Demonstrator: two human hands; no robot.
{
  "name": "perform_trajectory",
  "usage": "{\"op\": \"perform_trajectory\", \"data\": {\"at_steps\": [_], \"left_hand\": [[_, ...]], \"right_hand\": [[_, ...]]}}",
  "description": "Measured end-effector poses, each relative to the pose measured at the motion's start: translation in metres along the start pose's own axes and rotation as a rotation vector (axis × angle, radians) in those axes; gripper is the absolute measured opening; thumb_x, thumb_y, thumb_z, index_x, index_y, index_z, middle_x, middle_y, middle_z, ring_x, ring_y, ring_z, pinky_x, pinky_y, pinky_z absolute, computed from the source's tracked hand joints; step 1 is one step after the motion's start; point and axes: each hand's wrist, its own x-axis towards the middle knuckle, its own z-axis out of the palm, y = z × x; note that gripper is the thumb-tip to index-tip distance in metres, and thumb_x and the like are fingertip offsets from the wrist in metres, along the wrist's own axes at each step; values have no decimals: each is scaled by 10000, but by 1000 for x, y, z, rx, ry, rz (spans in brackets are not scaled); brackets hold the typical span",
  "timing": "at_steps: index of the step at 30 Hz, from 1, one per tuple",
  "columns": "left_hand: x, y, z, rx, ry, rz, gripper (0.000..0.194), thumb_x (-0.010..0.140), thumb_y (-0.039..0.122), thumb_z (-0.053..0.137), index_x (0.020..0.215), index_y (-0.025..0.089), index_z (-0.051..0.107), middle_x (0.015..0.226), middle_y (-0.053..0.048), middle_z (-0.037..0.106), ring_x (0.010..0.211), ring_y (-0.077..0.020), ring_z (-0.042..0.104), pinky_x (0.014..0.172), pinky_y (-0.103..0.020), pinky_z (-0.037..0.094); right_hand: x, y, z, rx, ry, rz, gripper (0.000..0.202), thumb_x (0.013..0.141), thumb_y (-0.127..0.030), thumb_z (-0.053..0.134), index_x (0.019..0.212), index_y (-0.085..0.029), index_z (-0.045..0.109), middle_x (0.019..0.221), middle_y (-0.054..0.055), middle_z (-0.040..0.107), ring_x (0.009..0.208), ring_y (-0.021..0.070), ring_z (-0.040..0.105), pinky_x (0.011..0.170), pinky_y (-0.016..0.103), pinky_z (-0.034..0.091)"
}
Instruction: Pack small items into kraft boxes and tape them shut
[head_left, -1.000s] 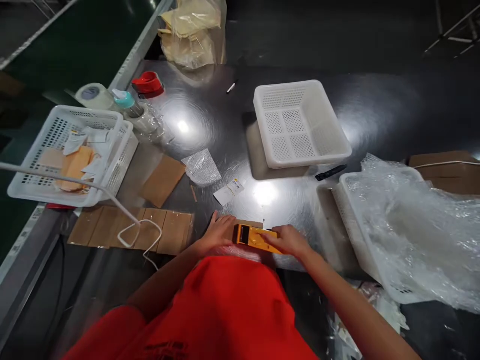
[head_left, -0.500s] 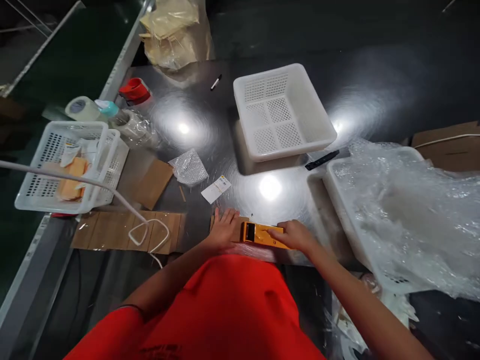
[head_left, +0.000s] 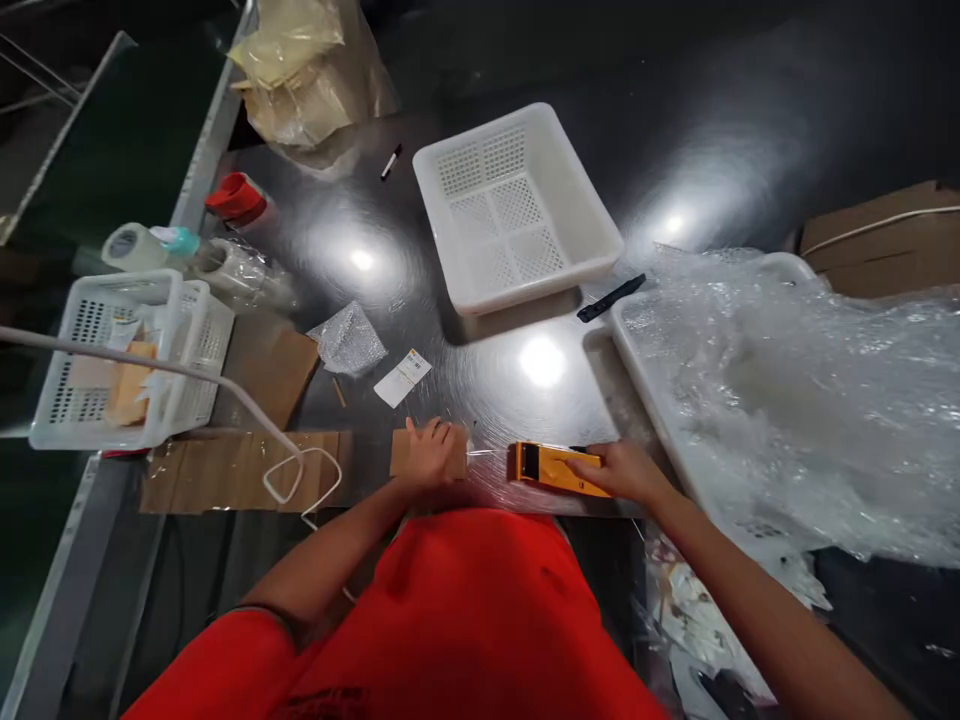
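Note:
My left hand (head_left: pixel 429 455) lies flat on a small brown cardboard piece (head_left: pixel 457 455) at the near edge of the table, fingers stretched out. To its right, my right hand (head_left: pixel 622 470) is wrapped round an orange tape dispenser (head_left: pixel 566 470). The dispenser's front faces the cardboard, with a gap between them. A thin clear strip shows in that gap, apparently tape. Beyond my left hand lie a white printed label (head_left: pixel 403 378) and a piece of bubble wrap (head_left: pixel 347 340).
A white plastic basket (head_left: pixel 592 225) stands ahead. Clear plastic film (head_left: pixel 795 400) heaps over another basket at right, near a black cutter-like tool (head_left: pixel 611 298). At left are smaller baskets (head_left: pixel 172 350), tape rolls (head_left: pixel 135 247), cardboard strips (head_left: pixel 232 475) and a white cord (head_left: pixel 259 412).
The tape dispenser, in my right hand, has moved right, away from my left hand and the cardboard, opening a gap. The whole view has shifted slightly.

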Motion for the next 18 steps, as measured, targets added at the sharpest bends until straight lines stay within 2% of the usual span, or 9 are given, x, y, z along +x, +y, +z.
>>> {"op": "perform_trajectory", "data": {"at_steps": [3, 6, 10, 13, 15, 18], "left_hand": [[-8, -8, -10, -119, 15, 94, 870, 589, 347, 782, 1340, 203, 367, 1370, -181, 482, 1348, -407, 317, 1052, -749, -61], [-22, -31, -20, -289, 34, 215, 938, 566, 407, 787, 1356, 189, 328, 1417, -198, 414, 1372, -392, 298, 1124, -664, 25], [-43, -78, -19, -481, 81, 322, 1002, 571, 423, 796, 1372, 193, 240, 1456, -204, 337, 1406, -374, 244, 1153, -597, 125], [-59, -114, -14, -557, 131, 352, 1041, 573, 455, 803, 1380, 206, 193, 1491, -211, 252, 1404, -367, 253, 1127, -559, 261], [-72, -131, -15, -542, 200, 348, 1083, 575, 471, 805, 1396, 199, 152, 1515, -230, 174, 1408, -374, 234, 1117, -561, 281], [-90, -134, -25, -489, 315, 273, 1113, 627, 469, 776, 1443, 192, 71, 1542, -235, 100, 1427, -378, 171, 1124, -565, 260]], "right_hand": [[-6, -13, -1, -9, -9, 10, 459, 846, -561, 456, 700, -201, 701, 636, 65, 661, 619, 183, 588, 520, 272, 242], [0, -53, 3, 32, 20, -11, 467, 847, -573, 452, 688, -208, 697, 619, 55, 654, 623, 179, 587, 511, 271, 229], [18, -113, 4, 90, 11, -92, 453, 832, -570, 485, 648, -204, 679, 563, 26, 614, 568, 147, 532, 503, 267, 224], [30, -153, -5, 115, -47, -139, 437, 826, -544, 507, 599, -196, 644, 514, 1, 563, 518, 121, 469, 495, 259, 229], [36, -177, -14, 89, -62, -147, 445, 823, -546, 510, 578, -192, 624, 509, 2, 556, 503, 117, 455, 488, 262, 222], [40, -208, -28, -24, -72, -141, 464, 827, -567, 488, 604, -189, 640, 560, 36, 607, 524, 138, 502, 483, 273, 221]]}}
